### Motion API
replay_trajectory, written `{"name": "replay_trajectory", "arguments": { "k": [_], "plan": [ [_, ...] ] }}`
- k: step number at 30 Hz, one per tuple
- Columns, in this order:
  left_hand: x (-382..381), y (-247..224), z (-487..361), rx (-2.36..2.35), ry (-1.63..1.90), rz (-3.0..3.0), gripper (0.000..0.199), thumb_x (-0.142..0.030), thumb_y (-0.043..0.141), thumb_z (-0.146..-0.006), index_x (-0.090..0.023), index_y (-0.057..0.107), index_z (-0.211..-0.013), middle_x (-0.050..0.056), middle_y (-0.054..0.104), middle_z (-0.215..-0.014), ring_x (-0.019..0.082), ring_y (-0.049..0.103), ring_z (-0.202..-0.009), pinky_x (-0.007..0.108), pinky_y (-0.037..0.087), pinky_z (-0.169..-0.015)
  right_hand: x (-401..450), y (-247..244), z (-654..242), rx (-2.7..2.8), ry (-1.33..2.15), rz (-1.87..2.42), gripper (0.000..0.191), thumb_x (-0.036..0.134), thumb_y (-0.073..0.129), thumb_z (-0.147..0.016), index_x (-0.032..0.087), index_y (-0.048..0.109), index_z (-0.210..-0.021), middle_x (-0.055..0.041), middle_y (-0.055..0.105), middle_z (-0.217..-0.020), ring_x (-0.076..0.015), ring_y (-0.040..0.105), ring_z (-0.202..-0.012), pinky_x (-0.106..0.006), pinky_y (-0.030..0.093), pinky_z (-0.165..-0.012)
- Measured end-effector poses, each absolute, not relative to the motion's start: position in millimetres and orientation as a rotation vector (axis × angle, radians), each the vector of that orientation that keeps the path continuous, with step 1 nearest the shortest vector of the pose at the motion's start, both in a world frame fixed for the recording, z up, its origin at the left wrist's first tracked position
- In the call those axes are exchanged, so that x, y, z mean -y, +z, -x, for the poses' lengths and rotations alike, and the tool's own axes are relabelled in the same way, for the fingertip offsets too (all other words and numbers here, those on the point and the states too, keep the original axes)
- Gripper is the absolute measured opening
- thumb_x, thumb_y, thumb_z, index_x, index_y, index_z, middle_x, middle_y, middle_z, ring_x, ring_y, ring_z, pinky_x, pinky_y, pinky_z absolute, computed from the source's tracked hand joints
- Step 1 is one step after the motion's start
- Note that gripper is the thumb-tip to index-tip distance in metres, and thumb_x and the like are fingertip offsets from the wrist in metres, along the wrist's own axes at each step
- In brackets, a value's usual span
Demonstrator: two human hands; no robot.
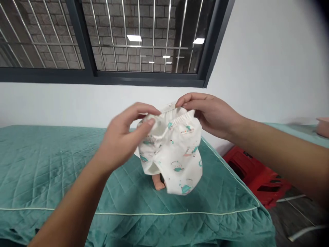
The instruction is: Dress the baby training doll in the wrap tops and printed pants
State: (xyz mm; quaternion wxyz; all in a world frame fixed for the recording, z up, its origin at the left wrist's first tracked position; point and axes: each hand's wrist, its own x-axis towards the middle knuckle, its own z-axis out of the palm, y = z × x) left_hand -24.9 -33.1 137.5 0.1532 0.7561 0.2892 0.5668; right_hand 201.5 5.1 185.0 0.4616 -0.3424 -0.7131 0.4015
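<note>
White cloth shorts (180,154) with an elastic waist and small teal and orange prints hang in the air at the centre. My left hand (125,133) grips the left side of the waistband between thumb and fingers. At the waistband's right side, my right hand (205,111) pinches the cloth. Below the left leg opening shows a doll's small foot (158,182); the rest of the doll is hidden behind the shorts. Under all this lies a teal quilted bed cover (77,164).
A dark-framed window (144,78) with metal bars is above the bed, set in a white wall (264,61). Red plastic objects (259,178) stand on the floor to the right. A pink item (323,127) sits at the far right edge.
</note>
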Motion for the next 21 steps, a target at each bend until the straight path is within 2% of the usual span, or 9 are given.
{"name": "replay_trajectory", "arguments": {
  "k": [4,6,8,12,15,18,21],
  "plan": [
    [25.1,105.6,11.9,-0.945,1.298,-2.322,0.027,-0.042,0.062,-0.087,-0.024,0.065,-0.108,0.003,0.069,-0.104,0.021,0.063,-0.094,0.033,0.048,-0.085,-10.6,180.7,-200.2,1.696,1.145,0.792,0.016,0.025,0.068,-0.080,0.019,0.072,-0.095,-0.0034,0.068,-0.088,-0.0166,0.063,-0.077,-0.030,0.052,-0.070],
    [15.1,86.3,9.4,-1.062,1.091,-2.491,0.023,-0.046,0.063,-0.085,-0.023,0.066,-0.090,0.002,0.068,-0.085,0.021,0.061,-0.080,0.034,0.047,-0.081,-13.8,176.5,-204.7,1.731,1.117,0.806,0.020,0.031,0.068,-0.082,0.020,0.073,-0.098,-0.0035,0.068,-0.091,-0.0164,0.062,-0.078,-0.030,0.052,-0.071],
    [7.6,75.6,9.8,-1.155,0.988,-2.590,0.023,-0.041,0.059,-0.089,-0.022,0.065,-0.076,0.002,0.064,-0.072,0.021,0.060,-0.073,0.034,0.045,-0.079,-16.0,172.1,-210.5,1.872,1.016,0.894,0.026,0.040,0.070,-0.081,0.022,0.074,-0.099,-0.0039,0.068,-0.093,-0.0173,0.062,-0.080,-0.031,0.051,-0.072],
    [5.9,91.1,11.8,-1.194,1.245,-2.354,0.016,-0.026,0.055,-0.087,-0.023,0.070,-0.086,-0.001,0.069,-0.077,0.017,0.061,-0.072,0.027,0.045,-0.072,-15.3,167.0,-214.7,2.256,0.706,1.062,0.029,0.049,0.080,-0.069,0.024,0.076,-0.083,-0.0041,0.067,-0.104,-0.0224,0.062,-0.097,-0.034,0.049,-0.083],
    [8.3,118.3,12.2,-1.084,1.482,-2.016,0.012,-0.027,0.063,-0.082,-0.021,0.072,-0.088,-0.002,0.069,-0.078,0.014,0.062,-0.071,0.023,0.046,-0.066,-11.1,171.5,-207.6,2.237,0.624,0.966,0.031,0.052,0.079,-0.070,0.023,0.072,-0.072,-0.0042,0.064,-0.112,-0.0232,0.058,-0.109,-0.036,0.046,-0.092],
    [6.0,134.0,17.0,-0.911,1.396,-1.754,0.027,-0.042,0.067,-0.081,-0.018,0.072,-0.091,0.002,0.070,-0.079,0.017,0.064,-0.068,0.025,0.049,-0.059,-9.4,179.0,-198.7,1.995,0.761,0.859,0.038,0.060,0.070,-0.078,0.022,0.066,-0.077,-0.0039,0.066,-0.095,-0.0203,0.061,-0.095,-0.036,0.049,-0.085],
    [0.7,127.1,23.8,-0.772,0.898,-1.729,0.032,-0.044,0.076,-0.074,-0.016,0.074,-0.088,0.008,0.073,-0.082,0.023,0.068,-0.072,0.031,0.054,-0.060,-15.5,174.1,-194.9,1.761,0.895,0.803,0.043,0.065,0.068,-0.078,0.022,0.062,-0.081,-0.0016,0.063,-0.078,-0.0187,0.061,-0.081,-0.033,0.051,-0.075]
  ]
}}
